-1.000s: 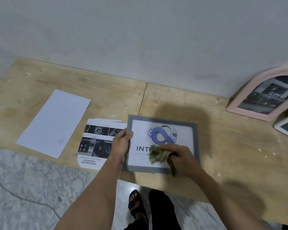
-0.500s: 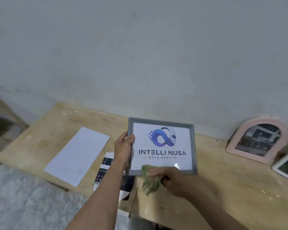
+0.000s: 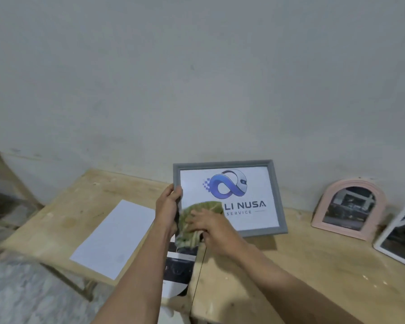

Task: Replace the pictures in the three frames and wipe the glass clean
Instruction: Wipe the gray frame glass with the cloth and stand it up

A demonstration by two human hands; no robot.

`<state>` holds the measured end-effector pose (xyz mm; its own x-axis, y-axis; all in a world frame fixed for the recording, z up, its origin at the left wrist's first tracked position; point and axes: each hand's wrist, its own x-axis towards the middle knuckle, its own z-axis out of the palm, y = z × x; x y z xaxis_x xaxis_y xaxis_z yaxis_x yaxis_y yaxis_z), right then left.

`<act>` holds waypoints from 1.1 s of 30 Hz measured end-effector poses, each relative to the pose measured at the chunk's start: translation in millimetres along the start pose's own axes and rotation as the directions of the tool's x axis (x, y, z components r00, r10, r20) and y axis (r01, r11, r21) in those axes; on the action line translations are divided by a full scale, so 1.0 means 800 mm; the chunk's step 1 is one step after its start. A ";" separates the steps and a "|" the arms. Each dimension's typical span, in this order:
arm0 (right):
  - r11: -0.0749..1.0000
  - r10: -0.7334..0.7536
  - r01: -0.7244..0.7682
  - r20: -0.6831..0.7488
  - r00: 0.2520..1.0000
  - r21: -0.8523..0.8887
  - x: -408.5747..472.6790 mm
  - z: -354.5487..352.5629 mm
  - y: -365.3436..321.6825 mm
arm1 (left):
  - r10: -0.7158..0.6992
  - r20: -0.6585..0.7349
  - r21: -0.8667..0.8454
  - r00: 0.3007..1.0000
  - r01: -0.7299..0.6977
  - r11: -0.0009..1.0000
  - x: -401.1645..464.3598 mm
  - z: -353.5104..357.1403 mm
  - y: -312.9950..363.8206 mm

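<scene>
The left hand [image 3: 167, 206] clamps its fingers on the grey frame's [image 3: 276, 195] left rail, upright near the surface's back edge; the right hand [image 3: 208, 226] presses a soft green cloth [image 3: 192, 220] on its fragile, slippery glass.

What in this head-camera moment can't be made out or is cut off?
- Logo print in the grey frame: the green cloth and right hand cover the start of its text.
- Grey frame's lower left corner: hidden behind the cloth and left hand.
- Printed car sheet: mostly behind the left forearm.
- White frame: cut off by the right edge.
- Pink arched frame: its photo is too blurred to read.
</scene>
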<state>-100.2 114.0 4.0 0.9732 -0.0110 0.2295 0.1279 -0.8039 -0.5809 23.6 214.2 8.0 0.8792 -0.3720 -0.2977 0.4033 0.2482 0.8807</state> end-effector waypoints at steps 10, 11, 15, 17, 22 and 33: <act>0.929 0.344 -0.286 -0.262 0.902 0.235 0.031 -0.108 0.004 | -0.014 0.005 0.145 1.000 0.013 0.989 -0.024 0.003 -0.001; 0.945 0.317 -0.254 -0.388 0.865 0.207 0.046 -0.114 -0.003 | -0.004 0.035 0.149 0.999 -0.001 0.989 -0.025 0.012 0.004; 0.991 0.024 -0.071 -0.369 0.929 -0.113 0.079 -0.080 -0.033 | -0.080 0.081 -0.057 0.993 0.085 0.995 -0.028 0.038 0.026; 0.982 -0.058 -0.001 -0.308 0.950 -0.188 0.071 -0.048 -0.047 | -0.104 0.084 -0.150 0.991 0.116 0.982 -0.018 0.032 0.036; 0.993 -0.112 0.110 -0.054 0.992 -0.043 0.040 -0.008 -0.042 | -0.211 0.051 -0.021 0.976 0.212 0.977 -0.017 -0.005 0.053; 0.999 0.028 -0.034 0.182 0.983 0.030 -0.042 -0.034 -0.005 | -0.053 -0.177 0.228 0.983 0.093 0.969 -0.001 -0.020 0.044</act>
<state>-138.4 101.2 19.6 0.9949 0.0752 0.0674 0.1008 -0.7846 -0.6117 41.4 237.7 33.5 0.8877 -0.2203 -0.4044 0.4149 0.0017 0.9099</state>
